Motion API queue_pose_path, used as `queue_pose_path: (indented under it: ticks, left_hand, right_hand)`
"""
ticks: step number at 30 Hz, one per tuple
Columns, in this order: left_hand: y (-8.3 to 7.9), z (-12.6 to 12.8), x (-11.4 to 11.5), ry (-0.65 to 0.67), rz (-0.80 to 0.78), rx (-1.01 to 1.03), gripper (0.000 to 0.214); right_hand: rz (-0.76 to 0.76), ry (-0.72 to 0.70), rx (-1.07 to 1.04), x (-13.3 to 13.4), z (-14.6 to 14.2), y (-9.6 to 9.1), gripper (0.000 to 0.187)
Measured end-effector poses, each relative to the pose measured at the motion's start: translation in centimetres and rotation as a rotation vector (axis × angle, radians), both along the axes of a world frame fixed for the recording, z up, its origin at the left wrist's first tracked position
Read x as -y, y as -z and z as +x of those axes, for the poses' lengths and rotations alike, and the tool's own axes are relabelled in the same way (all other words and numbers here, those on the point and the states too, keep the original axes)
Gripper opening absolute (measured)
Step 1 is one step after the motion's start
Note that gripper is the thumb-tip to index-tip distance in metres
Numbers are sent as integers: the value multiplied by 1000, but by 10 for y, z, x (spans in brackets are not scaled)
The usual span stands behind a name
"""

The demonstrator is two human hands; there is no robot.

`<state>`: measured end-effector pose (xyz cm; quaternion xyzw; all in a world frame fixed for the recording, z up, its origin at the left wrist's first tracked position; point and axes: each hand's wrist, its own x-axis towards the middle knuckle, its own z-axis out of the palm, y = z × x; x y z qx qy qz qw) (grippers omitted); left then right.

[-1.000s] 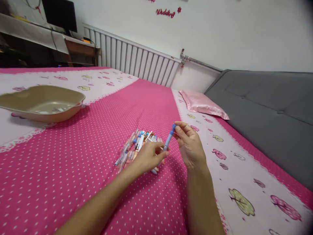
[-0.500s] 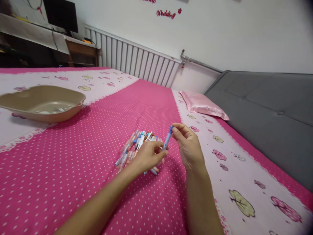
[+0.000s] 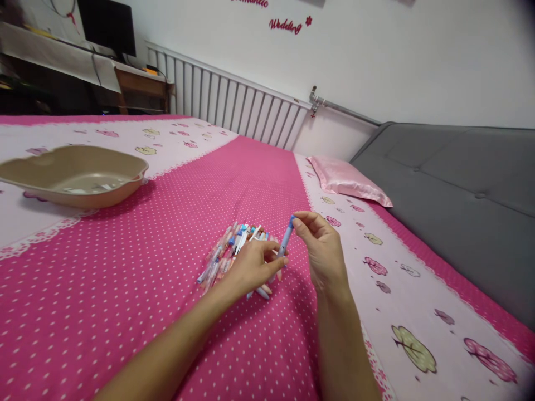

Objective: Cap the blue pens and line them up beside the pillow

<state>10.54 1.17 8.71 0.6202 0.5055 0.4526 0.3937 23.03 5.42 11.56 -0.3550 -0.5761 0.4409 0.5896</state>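
A light blue pen (image 3: 285, 240) with a darker blue top end is held tilted between my two hands. My left hand (image 3: 256, 263) is closed on its lower part, thumb and fingers pinching it. At the upper end, the thumb and fingertips of my right hand (image 3: 320, 242) pinch the blue tip. Below and behind my left hand lies a pile of pens (image 3: 221, 253) in pink, white, blue and brown, partly covered by that hand. Some pen ends poke out under my left wrist.
The pile rests on a pink dotted bedspread (image 3: 159, 267). To the left stands a beige plastic basin (image 3: 79, 195) with small pale pieces inside. A pink pillow (image 3: 346, 181) lies by the grey headboard (image 3: 451, 189). A white radiator (image 3: 234, 100) lines the wall.
Almost nothing differs. My right hand has shifted very slightly to the left; both hands keep hold of the pen, and the view has tilted a touch.
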Motion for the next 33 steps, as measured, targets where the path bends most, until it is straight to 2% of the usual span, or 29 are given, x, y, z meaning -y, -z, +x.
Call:
queue_pose_path:
  ticks: [11,15,17,20,25,28,30,33]
  left_hand:
    - [3,-3,-4,13,-52,-61,22]
    - [6,-3,-4,-12,-27,-28,22]
    - [7,-4,-5,-53,-19,6,22]
    - [8,-9,-8,-159,6,41,24]
    - [6,-22,-13,-381,87,45,25]
    - [6,-28,-16,-465,113,81,25]
    - [6,-31,-17,-502,124,99,24]
    - [5,-32,-17,-531,130,125,26]
  right_hand:
    - [63,46,25,-1,-1,2,13]
    - [36,46,5,-2,0,2,23]
    - [22,67,5,-3,1,3,29]
    - [6,48,51,-4,1,5,30]
    - [-123,-197,241,1,-7,10,31]
    - [-192,-327,325,6,-16,15,31]
    - [-212,-347,351,8,-22,19,31]
    - [-202,-286,412,7,-30,25,27]
